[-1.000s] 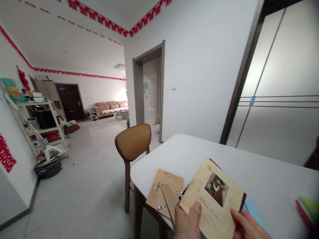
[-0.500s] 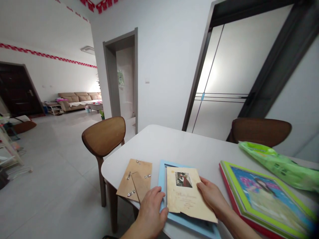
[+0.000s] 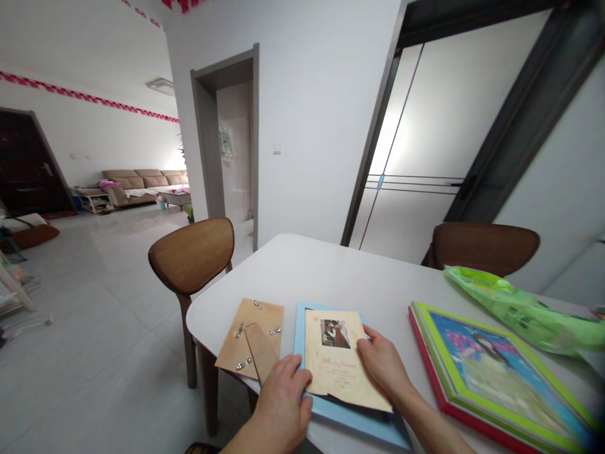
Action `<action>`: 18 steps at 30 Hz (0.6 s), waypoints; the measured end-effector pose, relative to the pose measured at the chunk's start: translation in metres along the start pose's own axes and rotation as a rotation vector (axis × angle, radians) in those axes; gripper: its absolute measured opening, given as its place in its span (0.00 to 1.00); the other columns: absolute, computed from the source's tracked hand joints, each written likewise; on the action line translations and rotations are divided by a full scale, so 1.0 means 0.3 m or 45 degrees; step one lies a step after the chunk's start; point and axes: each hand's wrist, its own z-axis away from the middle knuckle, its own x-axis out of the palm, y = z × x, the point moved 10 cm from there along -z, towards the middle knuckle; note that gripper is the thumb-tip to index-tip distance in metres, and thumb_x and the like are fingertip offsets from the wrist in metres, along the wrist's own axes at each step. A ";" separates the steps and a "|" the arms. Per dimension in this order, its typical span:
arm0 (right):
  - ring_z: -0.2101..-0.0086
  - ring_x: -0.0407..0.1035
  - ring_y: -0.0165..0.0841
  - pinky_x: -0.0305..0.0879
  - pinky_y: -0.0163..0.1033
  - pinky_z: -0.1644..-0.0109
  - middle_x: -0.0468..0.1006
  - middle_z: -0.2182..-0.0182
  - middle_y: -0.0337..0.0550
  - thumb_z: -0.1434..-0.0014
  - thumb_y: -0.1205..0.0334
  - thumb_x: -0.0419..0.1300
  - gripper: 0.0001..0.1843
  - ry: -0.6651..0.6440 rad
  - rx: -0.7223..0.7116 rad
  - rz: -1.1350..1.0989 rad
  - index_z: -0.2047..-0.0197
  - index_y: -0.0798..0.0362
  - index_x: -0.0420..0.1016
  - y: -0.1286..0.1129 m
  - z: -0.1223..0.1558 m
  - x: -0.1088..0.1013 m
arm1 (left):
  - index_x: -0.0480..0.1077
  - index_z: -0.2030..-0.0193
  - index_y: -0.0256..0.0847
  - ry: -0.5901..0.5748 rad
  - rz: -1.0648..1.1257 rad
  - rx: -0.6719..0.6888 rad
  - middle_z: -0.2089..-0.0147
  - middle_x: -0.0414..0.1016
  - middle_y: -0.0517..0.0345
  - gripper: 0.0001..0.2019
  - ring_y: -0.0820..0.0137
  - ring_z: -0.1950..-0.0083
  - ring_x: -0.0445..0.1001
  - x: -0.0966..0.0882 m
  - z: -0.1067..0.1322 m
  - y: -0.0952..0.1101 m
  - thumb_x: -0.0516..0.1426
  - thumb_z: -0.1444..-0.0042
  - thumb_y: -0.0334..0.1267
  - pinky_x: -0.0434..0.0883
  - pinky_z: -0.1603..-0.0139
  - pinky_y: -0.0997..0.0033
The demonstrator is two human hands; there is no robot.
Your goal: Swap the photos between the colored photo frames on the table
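A light-blue picture frame (image 3: 352, 417) lies at the table's near edge. My left hand (image 3: 283, 394) grips its left side, thumb on the rim and fingers along the edge. Over the frame's opening rests a yellowish paper sheet (image 3: 343, 372) with a small photo and faint print; its lower edge is torn or uneven. My right hand (image 3: 380, 362) pinches the sheet's right edge, thumb on top, its other fingers partly hidden below. Left of the frame is a brown backing board (image 3: 250, 334) with metal clips and a stand flap, close to my left fingers.
To the right, a green-rimmed framed picture (image 3: 501, 372) lies on a red-edged item (image 3: 432, 378). A green plastic bag (image 3: 515, 306) sits behind it on the white table (image 3: 321, 265). Wooden chairs stand at the left (image 3: 196, 255) and far right (image 3: 484, 246).
My right hand has shifted left with the paper sheet, which now sits farther left over the blue frame. My left hand keeps its hold on the frame. The camera view has turned slightly.
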 end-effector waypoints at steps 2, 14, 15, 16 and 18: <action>0.69 0.69 0.33 0.60 0.33 0.67 0.75 0.65 0.48 0.53 0.66 0.43 0.24 0.069 -0.062 0.188 0.53 0.59 0.66 -0.021 0.001 -0.014 | 0.66 0.60 0.41 -0.013 -0.045 0.020 0.45 0.59 0.53 0.13 0.64 0.43 0.55 0.005 -0.001 0.007 0.51 0.54 0.31 0.51 0.41 0.63; 0.65 0.62 0.38 0.55 0.39 0.66 0.68 0.65 0.48 0.48 0.61 0.48 0.17 0.243 -0.363 0.946 0.55 0.53 0.66 -0.099 0.065 0.005 | 0.66 0.61 0.42 -0.192 -0.179 0.131 0.51 0.67 0.54 0.10 0.61 0.42 0.55 0.027 -0.012 0.092 0.48 0.49 0.32 0.46 0.42 0.49; 0.65 0.61 0.38 0.55 0.39 0.66 0.69 0.65 0.49 0.47 0.61 0.48 0.16 0.228 -0.390 0.952 0.57 0.52 0.68 -0.106 0.074 0.009 | 0.66 0.59 0.43 -0.201 -0.161 0.127 0.50 0.66 0.54 0.12 0.61 0.42 0.54 0.021 -0.005 0.091 0.48 0.50 0.32 0.46 0.42 0.49; 0.64 0.61 0.38 0.55 0.40 0.66 0.69 0.64 0.49 0.47 0.62 0.47 0.15 0.210 -0.419 0.955 0.59 0.52 0.70 -0.111 0.082 0.011 | 0.65 0.57 0.43 -0.212 -0.138 0.130 0.48 0.64 0.54 0.13 0.62 0.41 0.54 0.013 0.004 0.085 0.49 0.50 0.32 0.46 0.42 0.50; 0.60 0.61 0.40 0.55 0.42 0.64 0.69 0.60 0.49 0.48 0.64 0.47 0.14 0.156 -0.478 0.952 0.63 0.52 0.72 -0.122 0.099 0.018 | 0.61 0.50 0.44 -0.223 -0.111 0.134 0.42 0.57 0.53 0.20 0.63 0.40 0.51 -0.013 0.027 0.051 0.51 0.53 0.33 0.46 0.41 0.53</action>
